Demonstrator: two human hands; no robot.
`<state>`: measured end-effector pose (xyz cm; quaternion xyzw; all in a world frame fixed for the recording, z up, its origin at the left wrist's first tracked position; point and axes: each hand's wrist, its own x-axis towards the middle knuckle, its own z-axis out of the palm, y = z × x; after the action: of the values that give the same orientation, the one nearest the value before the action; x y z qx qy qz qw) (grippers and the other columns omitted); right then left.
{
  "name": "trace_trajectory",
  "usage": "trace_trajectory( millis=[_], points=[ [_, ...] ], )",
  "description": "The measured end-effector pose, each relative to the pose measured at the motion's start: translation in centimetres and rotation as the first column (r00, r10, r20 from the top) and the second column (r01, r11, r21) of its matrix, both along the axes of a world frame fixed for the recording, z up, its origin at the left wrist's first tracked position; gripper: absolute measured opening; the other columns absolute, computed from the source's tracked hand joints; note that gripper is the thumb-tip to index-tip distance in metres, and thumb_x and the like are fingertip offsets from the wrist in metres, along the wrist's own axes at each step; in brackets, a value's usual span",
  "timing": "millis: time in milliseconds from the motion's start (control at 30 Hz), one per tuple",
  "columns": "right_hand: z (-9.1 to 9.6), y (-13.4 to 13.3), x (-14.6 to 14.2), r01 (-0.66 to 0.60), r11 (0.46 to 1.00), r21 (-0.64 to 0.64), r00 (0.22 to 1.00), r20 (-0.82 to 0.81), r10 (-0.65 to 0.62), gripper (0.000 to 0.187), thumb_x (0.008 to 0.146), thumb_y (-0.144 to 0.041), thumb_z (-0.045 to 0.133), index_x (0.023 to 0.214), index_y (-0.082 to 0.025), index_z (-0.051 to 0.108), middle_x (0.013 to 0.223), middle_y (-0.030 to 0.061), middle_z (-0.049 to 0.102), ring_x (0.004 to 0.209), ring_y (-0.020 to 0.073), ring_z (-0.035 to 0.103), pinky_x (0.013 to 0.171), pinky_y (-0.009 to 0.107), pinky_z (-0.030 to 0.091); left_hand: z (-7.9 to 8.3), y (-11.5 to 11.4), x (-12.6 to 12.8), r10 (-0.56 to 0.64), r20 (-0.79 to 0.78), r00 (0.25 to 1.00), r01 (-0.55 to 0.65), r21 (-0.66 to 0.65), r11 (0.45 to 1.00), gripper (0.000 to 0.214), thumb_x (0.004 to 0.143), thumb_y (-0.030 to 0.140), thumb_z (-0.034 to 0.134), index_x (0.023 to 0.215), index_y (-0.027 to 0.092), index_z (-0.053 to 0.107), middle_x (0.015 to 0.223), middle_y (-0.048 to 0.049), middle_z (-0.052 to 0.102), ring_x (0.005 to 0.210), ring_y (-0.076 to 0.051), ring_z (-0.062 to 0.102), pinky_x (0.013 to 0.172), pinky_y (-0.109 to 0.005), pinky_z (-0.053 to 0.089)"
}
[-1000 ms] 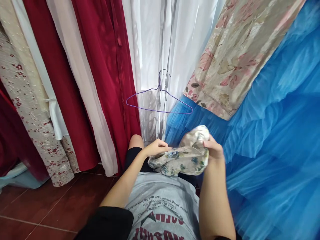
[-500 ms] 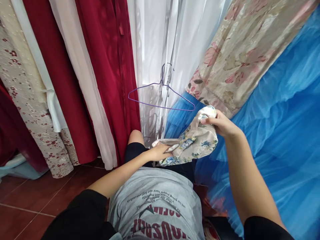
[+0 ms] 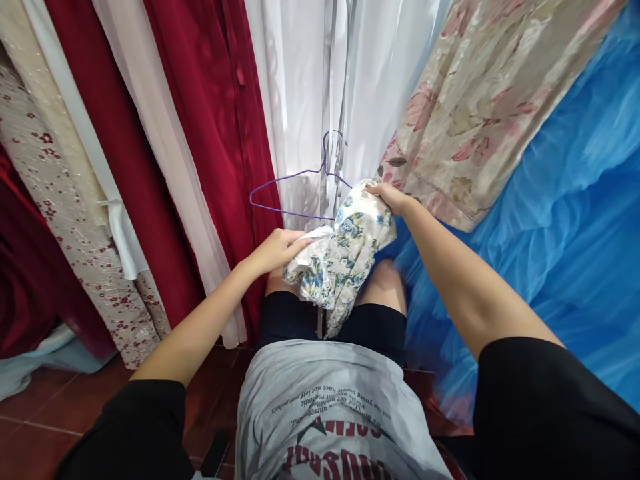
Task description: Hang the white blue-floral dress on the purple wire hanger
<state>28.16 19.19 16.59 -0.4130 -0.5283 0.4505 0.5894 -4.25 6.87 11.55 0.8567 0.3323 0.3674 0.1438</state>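
Note:
A white garment with blue flowers and green leaves (image 3: 353,237) hangs bunched between my two hands, above my thighs. My left hand (image 3: 280,253) grips its left edge, thumb and fingers closed on the cloth. Higher up, my right hand (image 3: 389,196) pinches the garment's top right corner. Right behind the cloth is a purple wire hanger (image 3: 270,181), its hook pointing up. The garment covers the hanger's right part, and I cannot tell whether the two touch. The garment's exact kind is unclear from its folds.
Dark red cloth (image 3: 210,120) and white cloth (image 3: 295,87) hang in front of me. To the right are a beige floral cloth (image 3: 480,113) and blue tulle (image 3: 560,260). A flower-dotted cloth (image 3: 65,180) hangs at the left, above the red tiled floor (image 3: 45,413).
Both hands have moved up and forward with the garment, my right hand also leftward. The cloth now hangs more spread out and covers the hanger's right side.

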Motion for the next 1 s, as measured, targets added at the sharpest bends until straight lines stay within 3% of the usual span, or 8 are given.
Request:
trace_trajectory(
  millis=[133, 367, 467, 567, 733, 867, 933, 1000],
  points=[
    [0.6, -1.4, -1.2, -0.158, 0.974, -0.16, 0.986, 0.021, 0.164, 0.011, 0.072, -0.008, 0.073, 0.075, -0.016, 0.066, 0.055, 0.0016, 0.067, 0.051, 0.0197, 0.064, 0.05, 0.029, 0.053, 0.0, 3.3, -4.2, 0.092, 0.022, 0.995, -0.091, -0.043, 0.995, 0.037, 0.081, 0.035, 0.075, 0.055, 0.019, 0.054, 0.056, 0.0013, 0.048, 0.06, -0.015, 0.043, 0.073, -0.028, 0.037],
    [1.6, -2.4, 0.5, -0.198, 0.964, -0.176, 0.976, 0.051, 0.21, 0.012, 0.073, -0.008, 0.072, 0.084, -0.013, 0.071, 0.059, 0.0033, 0.07, 0.049, 0.0202, 0.065, 0.049, 0.03, 0.054, -1.1, 9.7, -10.1, 0.363, 0.045, 0.931, -0.355, -0.126, 0.926, 0.018, 0.071, 0.023, 0.078, 0.06, 0.02, 0.064, 0.058, 0.001, 0.055, 0.07, -0.02, 0.051, 0.078, -0.028, 0.038],
    [2.2, -2.1, 0.7, -0.23, 0.945, -0.234, 0.965, 0.066, 0.252, 0.016, 0.074, -0.011, 0.072, 0.09, -0.013, 0.072, 0.062, 0.0054, 0.072, 0.054, 0.0227, 0.068, 0.05, 0.031, 0.056, 1.1, 12.2, -9.6, 0.52, 0.122, 0.846, -0.507, -0.124, 0.853, 0.017, 0.069, 0.01, 0.073, 0.06, 0.019, 0.061, 0.058, -0.0009, 0.05, 0.093, -0.028, 0.054, 0.095, -0.036, 0.037],
    [2.7, -2.1, 0.7, -0.247, 0.923, -0.294, 0.959, 0.065, 0.277, 0.016, 0.078, -0.017, 0.072, 0.093, -0.012, 0.072, 0.065, 0.0073, 0.072, 0.057, 0.0244, 0.069, 0.052, 0.033, 0.057, 3.8, 14.6, -8.2, 0.533, 0.137, 0.835, -0.531, -0.053, 0.846, 0.016, 0.072, 0.006, 0.067, 0.068, 0.019, 0.06, 0.068, -0.0031, 0.053, 0.103, -0.03, 0.052, 0.102, -0.042, 0.032],
    [2.4, -2.9, 1.1, -0.226, 0.918, -0.326, 0.965, 0.054, 0.257, 0.017, 0.079, -0.019, 0.077, 0.095, -0.012, 0.072, 0.066, 0.0063, 0.072, 0.06, 0.0212, 0.068, 0.054, 0.03, 0.058, 6.7, 17.1, -5.1, 0.367, 0.367, 0.855, -0.358, -0.094, 0.929, 0.025, 0.08, 0.006, 0.058, 0.101, 0.019, 0.058, 0.072, 0.002, 0.052, 0.068, -0.016, 0.048, 0.078, -0.029, 0.041],
    [0.9, -3.7, 3.3, -0.197, 0.899, -0.39, 0.946, 0.166, 0.279, 0.017, 0.078, -0.017, 0.08, 0.09, -0.009, 0.072, 0.075, 0.0139, 0.075, 0.062, 0.0228, 0.069, 0.05, 0.03, 0.056, 7.3, 15.8, -3.4, 0.386, 0.49, 0.781, -0.42, -0.044, 0.906, 0.029, 0.076, 0.007, 0.064, 0.101, 0.018, 0.055, 0.068, 0.0043, 0.048, 0.06, -0.012, 0.044, 0.068, -0.025, 0.037],
    [0.6, -3.8, 4.6, -0.162, 0.932, -0.324, 0.95, 0.204, 0.236, 0.013, 0.075, -0.011, 0.08, 0.084, -0.009, 0.071, 0.074, 0.0139, 0.075, 0.062, 0.0223, 0.068, 0.051, 0.029, 0.055, 7.2, 14.2, -2.9, 0.356, 0.468, 0.809, -0.446, 0.093, 0.89, 0.006, 0.086, 0.019, 0.061, 0.085, 0.017, 0.056, 0.068, 0.0021, 0.049, 0.064, -0.013, 0.045, 0.068, -0.026, 0.036],
    [1.1, -3.7, 5.3, -0.147, 0.968, -0.202, 0.972, 0.154, 0.18, 0.01, 0.075, -0.011, 0.079, 0.081, -0.01, 0.071, 0.073, 0.0122, 0.074, 0.063, 0.0216, 0.068, 0.055, 0.03, 0.056, 7.2, 12.5, -2.7, 0.322, 0.385, 0.865, -0.422, 0.213, 0.881, 0.024, 0.094, 0.033, 0.055, 0.075, 0.017, 0.055, 0.067, 0.0005, 0.051, 0.067, -0.014, 0.046, 0.068, -0.026, 0.034]
  ],
)
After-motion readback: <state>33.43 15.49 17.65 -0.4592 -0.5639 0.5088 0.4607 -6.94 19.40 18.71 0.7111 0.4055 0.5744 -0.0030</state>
